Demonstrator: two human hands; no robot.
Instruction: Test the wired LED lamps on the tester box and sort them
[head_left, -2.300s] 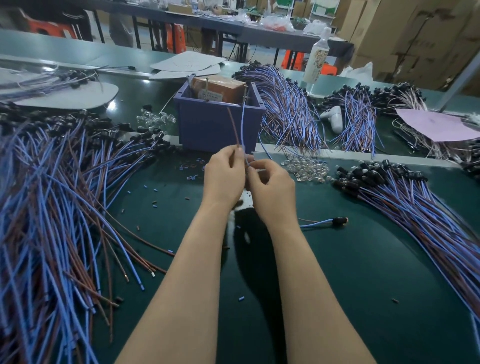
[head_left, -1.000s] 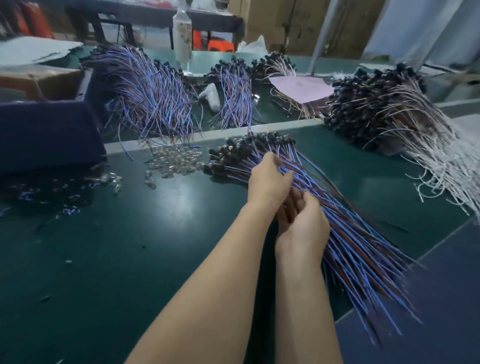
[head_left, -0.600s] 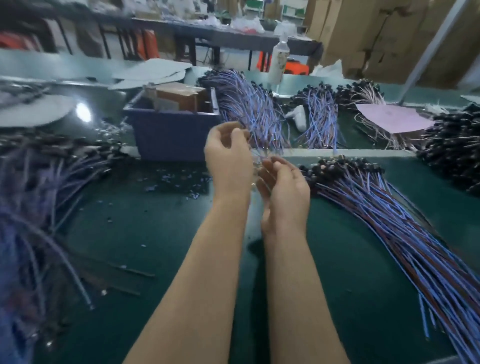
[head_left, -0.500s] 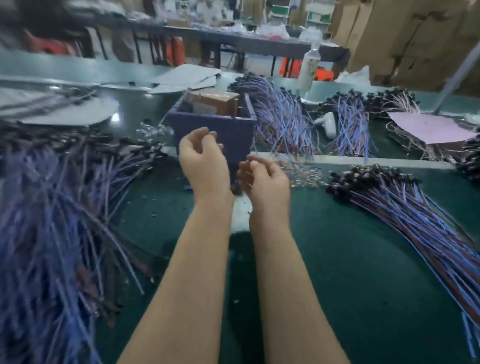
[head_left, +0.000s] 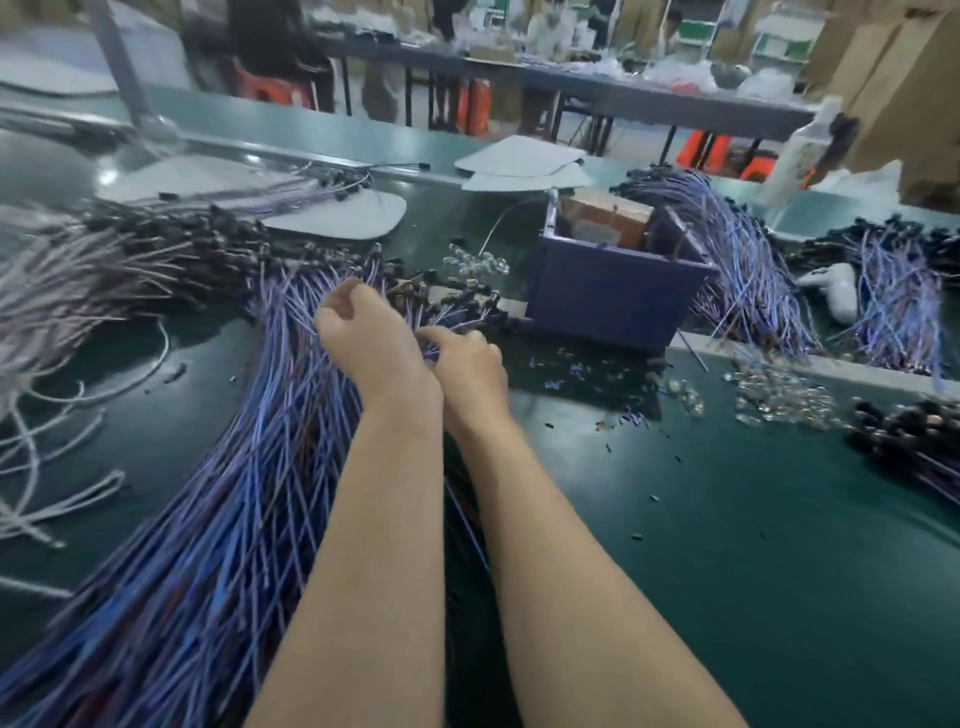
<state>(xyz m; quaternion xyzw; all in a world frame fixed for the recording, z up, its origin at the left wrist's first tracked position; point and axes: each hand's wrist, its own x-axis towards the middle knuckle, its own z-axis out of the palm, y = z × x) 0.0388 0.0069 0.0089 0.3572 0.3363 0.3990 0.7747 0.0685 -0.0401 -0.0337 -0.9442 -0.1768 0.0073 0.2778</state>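
Wired LED lamps (head_left: 234, 467) lie in a big blue-and-brown fan across the near left of the green table (head_left: 727, 519), black heads pointing away towards the far side, and both hands are over that heap now. The left hand (head_left: 363, 338) hangs above the strands with its fingers curled under. With this much blur I can't tell if anything is caught in them. The right hand (head_left: 467, 364) sits just beside it, fingertips dipped in among the wires near the heads. It looks like it is going for one lamp, but I can't say it has one.

The tester box (head_left: 613, 296), that dark blue bin, stands beyond the hands to the right, clear of the heap.

The danger is the tangle. These wires cross each other everywhere, so a quick tug on one could drag its neighbours along and pull untested lamps out of the pile. Another bundle (head_left: 909, 447) waits at the right edge, and strays landing near it would muddle the sort. The little clear pieces (head_left: 779, 400) scattered by the box could also get swept about by a trailing wire.

As for writing, there is nothing I can read. The brown carton (head_left: 608, 221) inside the box carries a pale label, and the bottle (head_left: 800, 156) at the back has one too, but both are too smeared to make out.
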